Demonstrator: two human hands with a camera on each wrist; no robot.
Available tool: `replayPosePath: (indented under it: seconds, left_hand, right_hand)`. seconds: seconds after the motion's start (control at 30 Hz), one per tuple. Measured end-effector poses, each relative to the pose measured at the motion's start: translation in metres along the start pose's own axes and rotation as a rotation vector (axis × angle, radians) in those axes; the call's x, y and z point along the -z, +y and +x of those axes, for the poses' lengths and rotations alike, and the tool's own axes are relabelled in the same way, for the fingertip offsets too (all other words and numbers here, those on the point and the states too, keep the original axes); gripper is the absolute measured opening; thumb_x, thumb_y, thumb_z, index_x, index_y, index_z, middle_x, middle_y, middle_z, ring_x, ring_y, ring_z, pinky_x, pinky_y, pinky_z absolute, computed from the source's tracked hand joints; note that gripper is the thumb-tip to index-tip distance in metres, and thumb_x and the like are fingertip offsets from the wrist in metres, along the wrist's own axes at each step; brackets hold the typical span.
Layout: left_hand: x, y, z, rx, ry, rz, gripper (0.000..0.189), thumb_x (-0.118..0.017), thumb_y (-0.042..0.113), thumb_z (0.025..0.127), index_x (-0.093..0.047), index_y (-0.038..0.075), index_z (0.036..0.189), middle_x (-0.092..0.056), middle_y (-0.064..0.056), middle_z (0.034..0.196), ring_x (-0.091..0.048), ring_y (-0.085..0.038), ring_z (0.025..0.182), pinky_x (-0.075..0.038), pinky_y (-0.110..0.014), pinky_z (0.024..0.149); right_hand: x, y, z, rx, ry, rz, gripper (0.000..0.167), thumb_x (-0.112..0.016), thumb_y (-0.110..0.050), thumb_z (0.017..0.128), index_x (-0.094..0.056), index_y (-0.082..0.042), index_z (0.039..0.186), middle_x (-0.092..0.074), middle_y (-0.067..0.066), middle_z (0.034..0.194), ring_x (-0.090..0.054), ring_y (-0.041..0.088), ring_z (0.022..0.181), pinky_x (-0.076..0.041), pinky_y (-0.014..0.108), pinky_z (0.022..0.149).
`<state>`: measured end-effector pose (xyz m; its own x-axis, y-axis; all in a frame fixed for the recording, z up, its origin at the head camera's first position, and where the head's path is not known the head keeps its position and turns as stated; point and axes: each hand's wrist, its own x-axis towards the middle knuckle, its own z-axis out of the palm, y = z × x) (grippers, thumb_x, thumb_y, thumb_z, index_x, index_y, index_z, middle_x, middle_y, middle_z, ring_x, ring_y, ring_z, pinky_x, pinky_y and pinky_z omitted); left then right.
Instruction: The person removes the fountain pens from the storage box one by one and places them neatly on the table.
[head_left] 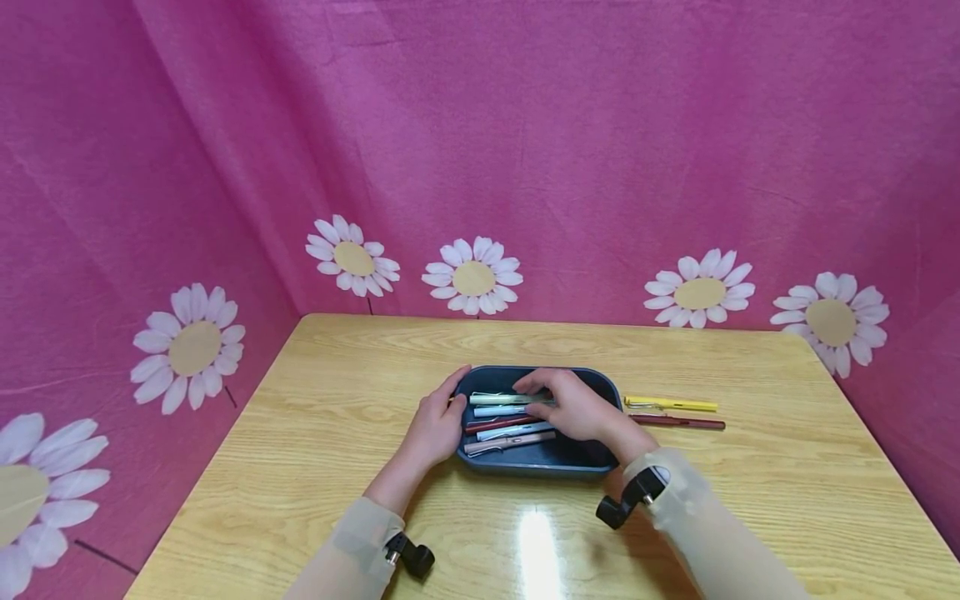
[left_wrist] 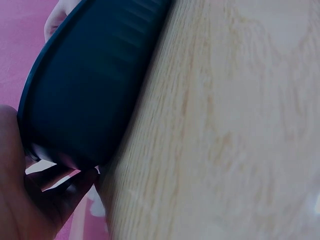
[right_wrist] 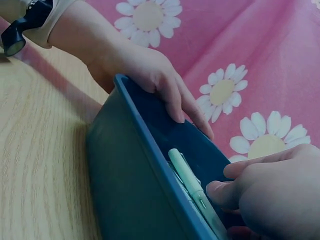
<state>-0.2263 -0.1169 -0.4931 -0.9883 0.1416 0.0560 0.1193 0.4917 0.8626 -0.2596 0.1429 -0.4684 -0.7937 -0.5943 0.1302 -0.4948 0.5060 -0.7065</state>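
A dark blue rectangular bin point(head_left: 537, 472) sits on the wooden table with several clipped pens lying side by side in it. Among them are a mint-green pen point(head_left: 491, 400), a dark red pen point(head_left: 498, 424) and a greyish-pink pen point(head_left: 510, 442). My left hand point(head_left: 437, 423) grips the bin's left end, thumb over the rim and fingers against the outer wall. Inside the bin, my right hand point(head_left: 573, 407) reaches over the pens' right ends. In the right wrist view its thumb is close beside the mint-green pen point(right_wrist: 185, 172); no pen shows between thumb and index finger.
Right of the bin, a yellow pen point(head_left: 678, 405) and a dark red pen point(head_left: 686, 423) lie on the table point(head_left: 360, 367). A pink curtain point(head_left: 570, 167) with daisies hangs behind the table and along its sides.
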Motion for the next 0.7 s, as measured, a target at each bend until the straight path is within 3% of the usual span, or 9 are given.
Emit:
replayPosePath:
  seconds: [0.37,0.7]
  left_hand:
    - [-0.002,-0.003,0.001,0.004,0.003,-0.004,0.050,-0.042,0.018,0.113,-0.044,0.021,0.163,-0.049,-0.015,0.160,-0.042,-0.034,0.149,-0.031,-0.057,0.122]
    - [0.000,-0.005,0.003,0.017,-0.007,0.013,0.051,-0.043,0.022,0.113,-0.043,0.023,0.164,-0.047,-0.012,0.161,-0.041,-0.032,0.150,-0.032,-0.056,0.122]
  right_hand:
    - [-0.007,-0.001,0.005,0.000,-0.033,-0.120,0.031,-0.072,0.001,0.098,-0.071,0.000,0.129,-0.073,0.011,0.121,-0.066,0.025,0.111,-0.053,0.049,0.103]
    - [-0.016,-0.006,0.011,-0.060,-0.071,-0.264,0.033,-0.071,0.000,0.098,-0.072,-0.006,0.130,-0.071,0.005,0.119,-0.062,0.018,0.107,-0.054,0.043,0.101]
